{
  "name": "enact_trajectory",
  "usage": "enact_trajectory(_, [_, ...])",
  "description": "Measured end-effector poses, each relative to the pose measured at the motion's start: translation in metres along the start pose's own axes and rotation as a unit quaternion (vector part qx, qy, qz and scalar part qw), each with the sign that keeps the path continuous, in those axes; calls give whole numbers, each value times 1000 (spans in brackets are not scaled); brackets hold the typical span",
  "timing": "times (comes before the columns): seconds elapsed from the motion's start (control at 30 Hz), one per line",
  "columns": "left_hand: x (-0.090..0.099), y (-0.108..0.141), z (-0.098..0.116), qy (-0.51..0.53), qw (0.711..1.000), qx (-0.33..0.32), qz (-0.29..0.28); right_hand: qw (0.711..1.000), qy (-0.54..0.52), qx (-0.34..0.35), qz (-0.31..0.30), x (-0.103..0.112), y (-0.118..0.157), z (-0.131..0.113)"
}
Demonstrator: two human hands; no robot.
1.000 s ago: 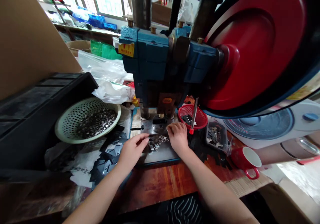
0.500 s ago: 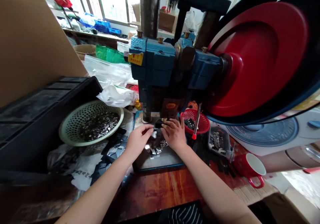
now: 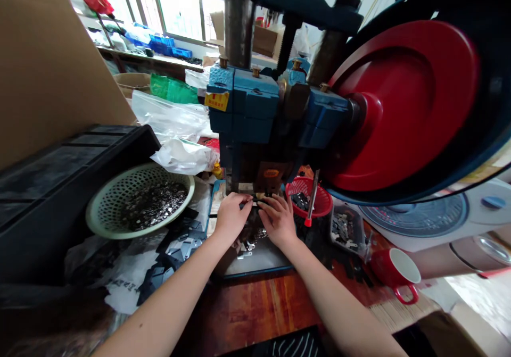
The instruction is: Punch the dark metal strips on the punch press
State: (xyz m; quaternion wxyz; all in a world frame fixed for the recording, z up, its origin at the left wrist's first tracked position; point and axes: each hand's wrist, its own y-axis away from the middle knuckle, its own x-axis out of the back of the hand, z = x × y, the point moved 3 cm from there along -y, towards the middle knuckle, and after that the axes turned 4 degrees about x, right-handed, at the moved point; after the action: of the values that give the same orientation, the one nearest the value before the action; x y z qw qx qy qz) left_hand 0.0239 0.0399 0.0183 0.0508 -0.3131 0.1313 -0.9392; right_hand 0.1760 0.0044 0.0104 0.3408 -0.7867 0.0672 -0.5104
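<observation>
Shiny, silvery metal pieces [image 3: 249, 247] — left fingers [image 3: 244, 199], grip unclear — right fingers [image 3: 274, 202] loosely spread

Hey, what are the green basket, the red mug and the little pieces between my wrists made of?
Green basket: looks like molded plastic, dull to satin, its wall pierced by regular holes.
Red mug: probably glazed ceramic, smooth and glossy with a pale inside, though enamel is possible.
Little pieces: likely metal, since some flash bright silver; the darker ones I can't settle.

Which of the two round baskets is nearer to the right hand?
The red basket, close to the right hand; the pale green basket stands farther off, past the left hand.
</observation>
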Motion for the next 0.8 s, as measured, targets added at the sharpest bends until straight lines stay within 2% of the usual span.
enact_trajectory(0.4, [-12, -9, -10, -11, 1000, -16, -2, 997, 65, 13, -37, 8, -9, -14])
enact_trajectory(0.53, [-12, -9, -9, -2, 1000, -16, 5, 999, 4, -11, -34, 5, -8, -8])
enact_trajectory(0.63, [-3, -5, -10, 6, 1000, -8, 19, 993, -97, -68, 8, 8, 6, 6])
enact_trajectory(0.7, [7, 2, -12, 12, 999, -4, 30, 967, -195, -156, 41, 11, 24, 19])
enact_trajectory(0.8, [24, 20, -19, 18, 999, 11, 44, 881, -367, -288, 79, 16, 57, 34])
